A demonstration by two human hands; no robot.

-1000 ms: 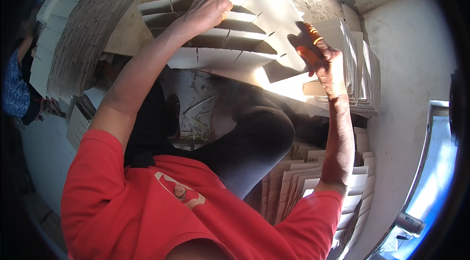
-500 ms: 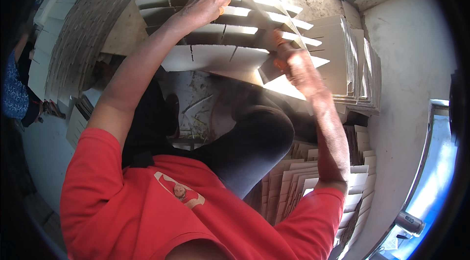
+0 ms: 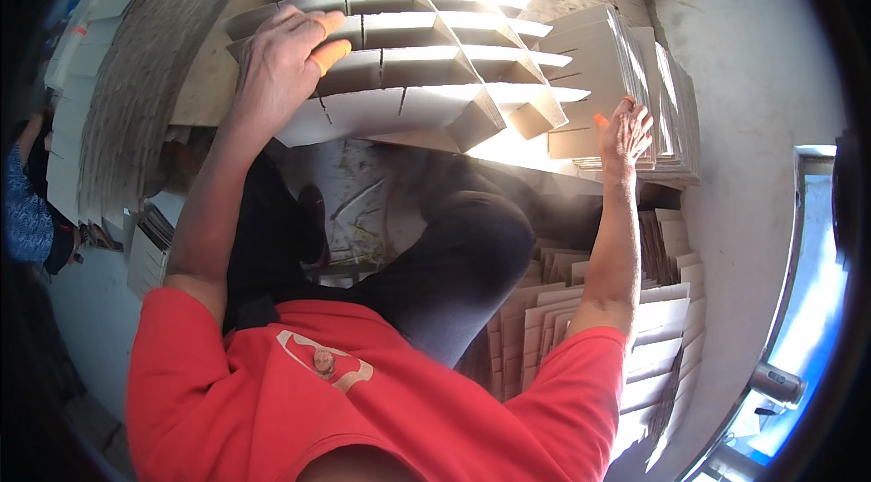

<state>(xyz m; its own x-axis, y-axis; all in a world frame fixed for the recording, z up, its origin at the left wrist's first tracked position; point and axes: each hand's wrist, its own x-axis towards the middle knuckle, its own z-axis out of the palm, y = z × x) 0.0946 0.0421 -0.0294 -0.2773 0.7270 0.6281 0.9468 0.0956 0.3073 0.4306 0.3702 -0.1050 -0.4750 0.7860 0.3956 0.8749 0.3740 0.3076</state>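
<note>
Tan surface (image 3: 204, 83) is sunlit at the far side; the room is bounded at right by a pale wall (image 3: 748, 92). Cardboard grid (image 3: 417, 63) is placed on the surface, ahead of the body. Long axis is laid left to right, strip tips pointed right; two cross strips are slanted toward near right. Left hand (image 3: 283, 65) is held over its left end, fingers parted, contact unclear. Right hand (image 3: 626, 137) is placed at the sheet stack (image 3: 590, 65), fingers spread.
</note>
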